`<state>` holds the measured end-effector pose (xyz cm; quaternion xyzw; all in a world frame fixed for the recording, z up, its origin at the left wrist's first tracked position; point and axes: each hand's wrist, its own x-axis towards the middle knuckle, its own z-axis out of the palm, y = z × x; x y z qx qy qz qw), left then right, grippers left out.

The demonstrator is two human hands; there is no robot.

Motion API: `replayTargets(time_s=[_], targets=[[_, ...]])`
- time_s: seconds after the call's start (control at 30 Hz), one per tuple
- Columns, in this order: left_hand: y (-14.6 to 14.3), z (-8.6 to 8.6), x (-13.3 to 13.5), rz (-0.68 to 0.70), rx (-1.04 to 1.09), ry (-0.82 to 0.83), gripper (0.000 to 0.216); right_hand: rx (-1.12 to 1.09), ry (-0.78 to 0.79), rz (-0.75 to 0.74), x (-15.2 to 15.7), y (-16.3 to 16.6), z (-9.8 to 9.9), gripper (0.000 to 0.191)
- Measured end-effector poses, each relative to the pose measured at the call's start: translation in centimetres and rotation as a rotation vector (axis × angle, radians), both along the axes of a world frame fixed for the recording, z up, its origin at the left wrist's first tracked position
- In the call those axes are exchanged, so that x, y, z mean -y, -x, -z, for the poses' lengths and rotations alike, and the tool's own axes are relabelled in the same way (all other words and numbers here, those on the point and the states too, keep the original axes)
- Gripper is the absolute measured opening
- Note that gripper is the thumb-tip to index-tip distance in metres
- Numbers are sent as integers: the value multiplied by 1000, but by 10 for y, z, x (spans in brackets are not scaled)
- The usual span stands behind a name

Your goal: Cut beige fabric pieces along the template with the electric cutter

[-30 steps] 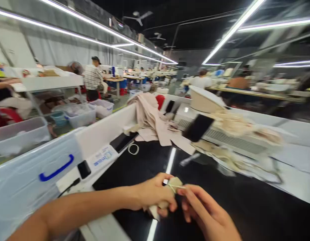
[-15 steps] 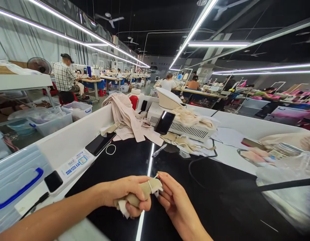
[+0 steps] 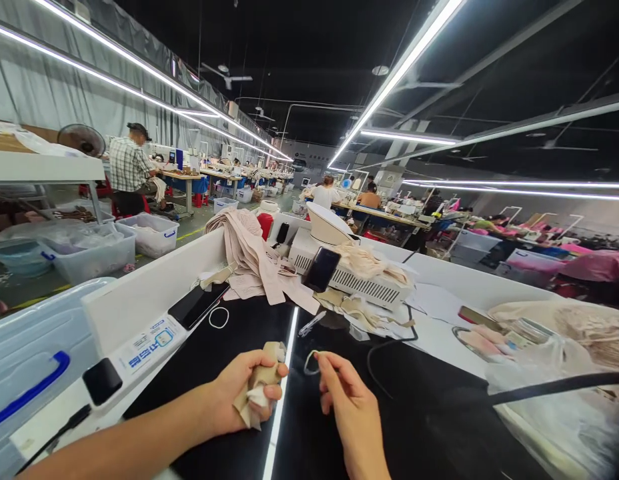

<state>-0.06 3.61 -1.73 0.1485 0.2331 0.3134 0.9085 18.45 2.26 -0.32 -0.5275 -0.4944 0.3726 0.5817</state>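
Observation:
A small rolled bundle of beige and white fabric pieces (image 3: 259,381) is wrapped in the fingers of my left hand (image 3: 232,390), just above the black tabletop (image 3: 419,413). To its right, my right hand (image 3: 350,403) pinches a thin pale elastic band (image 3: 306,364) between thumb and forefinger. The band hangs as a small loose loop, apart from the bundle. Another pale band (image 3: 210,318) lies on the tabletop by the black phone (image 3: 197,305). A pen (image 3: 312,323) rests beyond my hands.
Pinkish fabric strips (image 3: 254,257) and a white slotted machine (image 3: 299,257) with a propped phone (image 3: 321,269) stand at the back. A black cable (image 3: 372,367) curves on the right, near a clear plastic bag (image 3: 544,380). White low walls (image 3: 149,267) edge the table.
The band, earlier at the end of the bundle, is now off it and slack in my right fingers. My hands have moved apart, and the left has tilted the bundle more upright.

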Motion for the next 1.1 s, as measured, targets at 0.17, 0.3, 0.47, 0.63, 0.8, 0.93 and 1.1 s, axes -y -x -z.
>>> replayTargets(time_s=[0.17,0.3,0.47,0.63,0.8,0.93,1.1], targets=[[-7,-2,2,-63,-18,95,20,274,-157,-77,-17,19,-26,30],[-11,-5,6,-110,-9,137,18,428,-263,-176,-46,51,-53,25],[-13,-5,9,-171,-15,167,9,558,-310,-361,-69,107,-59,27],[-13,-2,9,-240,-36,163,14,635,-389,-433,-53,109,-54,28],[-11,-5,12,-227,-38,118,10,699,-463,-352,-14,57,-45,23],[-7,-9,16,-205,-22,94,10,762,-508,-296,13,19,-32,24],[-2,-10,18,-165,-3,107,19,817,-557,-279,29,-3,-20,26]])
